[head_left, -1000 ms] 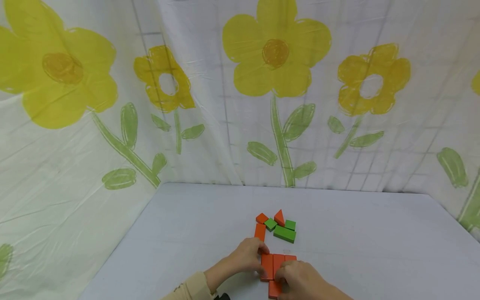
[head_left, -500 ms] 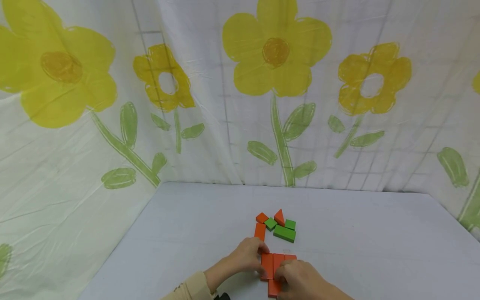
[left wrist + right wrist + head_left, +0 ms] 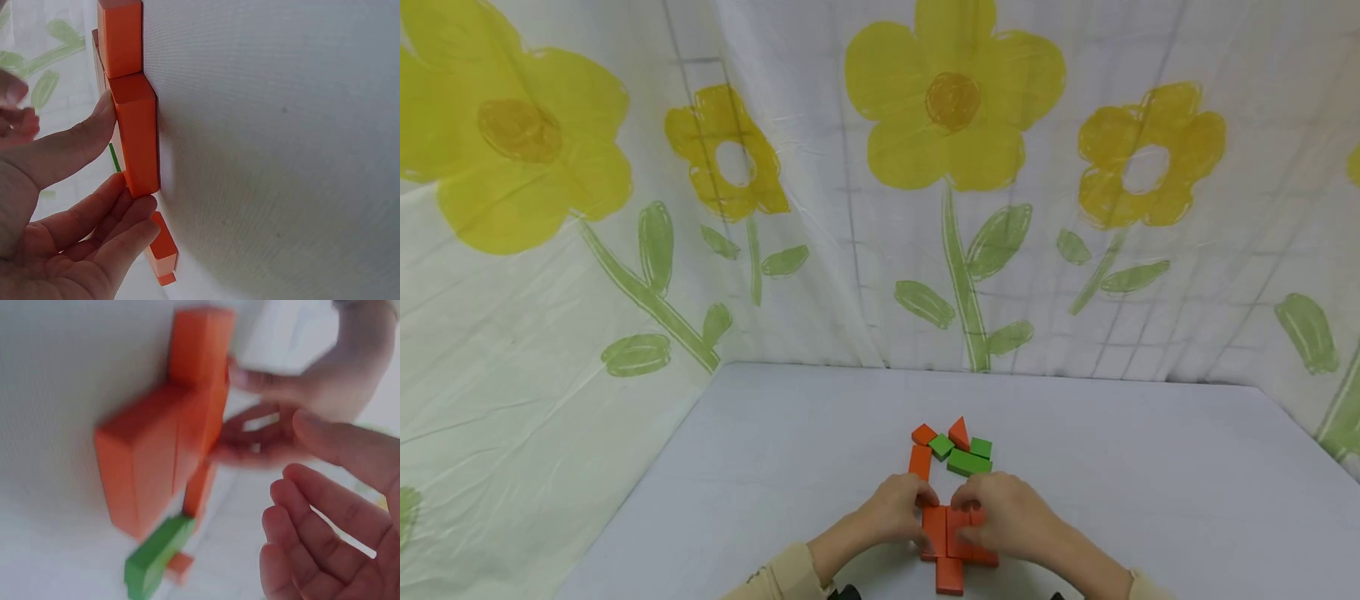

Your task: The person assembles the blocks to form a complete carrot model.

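Three red rectangular blocks lie side by side on the table. My left hand [image 3: 889,510] pinches the leftmost red block [image 3: 141,134] lengthwise, thumb at its near end and fingers at its far end. Another red block [image 3: 949,577] juts toward me from the row's near side. Over the middle block [image 3: 957,527] and the right block [image 3: 985,555] is my right hand [image 3: 1011,517], its fingers loosely bent with nothing between them. In the right wrist view these fingers [image 3: 300,531] stand apart from the right-hand block [image 3: 150,472].
Beyond the row lie a long red block [image 3: 920,461], a red pentagonal block [image 3: 923,434], a red triangular block [image 3: 958,435], two small green blocks and a longer green block [image 3: 968,462]. A flower-printed curtain [image 3: 865,333] hangs behind the white table [image 3: 760,433].
My right hand has come off the blocks and moved away from me, uncovering the front block and the right end of the row. The left hand keeps its place.
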The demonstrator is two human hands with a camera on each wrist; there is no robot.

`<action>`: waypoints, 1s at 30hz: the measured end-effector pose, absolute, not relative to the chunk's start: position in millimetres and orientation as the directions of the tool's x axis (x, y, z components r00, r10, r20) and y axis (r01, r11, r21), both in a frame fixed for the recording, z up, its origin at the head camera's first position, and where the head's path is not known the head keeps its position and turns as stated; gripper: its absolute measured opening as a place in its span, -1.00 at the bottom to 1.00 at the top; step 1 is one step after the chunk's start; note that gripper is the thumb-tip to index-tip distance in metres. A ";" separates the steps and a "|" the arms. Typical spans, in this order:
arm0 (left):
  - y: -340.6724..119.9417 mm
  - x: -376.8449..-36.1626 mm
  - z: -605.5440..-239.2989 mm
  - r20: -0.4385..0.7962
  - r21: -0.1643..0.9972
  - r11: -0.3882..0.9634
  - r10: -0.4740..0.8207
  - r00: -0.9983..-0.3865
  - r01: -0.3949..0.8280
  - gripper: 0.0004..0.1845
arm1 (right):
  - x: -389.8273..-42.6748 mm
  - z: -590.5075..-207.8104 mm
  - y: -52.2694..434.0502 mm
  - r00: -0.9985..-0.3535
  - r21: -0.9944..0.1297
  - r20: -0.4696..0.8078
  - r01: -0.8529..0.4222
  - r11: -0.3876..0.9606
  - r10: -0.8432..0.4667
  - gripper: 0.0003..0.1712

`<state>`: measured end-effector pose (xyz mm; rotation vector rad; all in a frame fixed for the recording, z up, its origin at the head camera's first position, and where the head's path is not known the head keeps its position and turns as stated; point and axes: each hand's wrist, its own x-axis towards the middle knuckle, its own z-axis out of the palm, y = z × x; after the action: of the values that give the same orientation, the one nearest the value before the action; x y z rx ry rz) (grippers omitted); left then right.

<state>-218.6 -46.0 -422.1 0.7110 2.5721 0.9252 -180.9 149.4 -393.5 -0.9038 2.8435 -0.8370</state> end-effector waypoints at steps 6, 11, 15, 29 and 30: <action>-44.9 -218.9 -420.8 -0.136 0.658 0.674 0.547 -0.826 0.337 -0.59 | -205.9 -391.5 155.5 -0.899 -0.481 0.132 -0.427 0.766 -0.419 -0.79; -43.4 -219.0 -421.0 -0.139 0.648 0.680 0.547 -0.825 0.342 -0.60 | -226.5 -399.7 162.0 -0.921 -0.442 0.152 -0.387 0.809 -0.358 -0.80; -42.5 -219.1 -421.4 -0.138 0.645 0.682 0.548 -0.825 0.345 -0.59 | -242.9 -403.5 163.7 -0.940 -0.450 0.163 -0.341 0.825 -0.300 -0.80; -45.3 -217.7 -420.4 -0.095 0.626 0.677 0.559 -0.824 0.387 -0.59 | -284.3 -416.0 123.2 -0.827 -0.240 0.148 -0.562 0.792 -0.542 -0.64; -45.2 -217.2 -420.6 -0.087 0.621 0.676 0.563 -0.822 0.397 -0.59 | -284.9 -416.9 120.3 -0.832 -0.228 0.136 -0.555 0.800 -0.538 -0.62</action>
<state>-217.2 -45.2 -420.6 0.7671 2.6197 0.8780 -284.9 120.3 -416.9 -0.9246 3.0417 -0.4171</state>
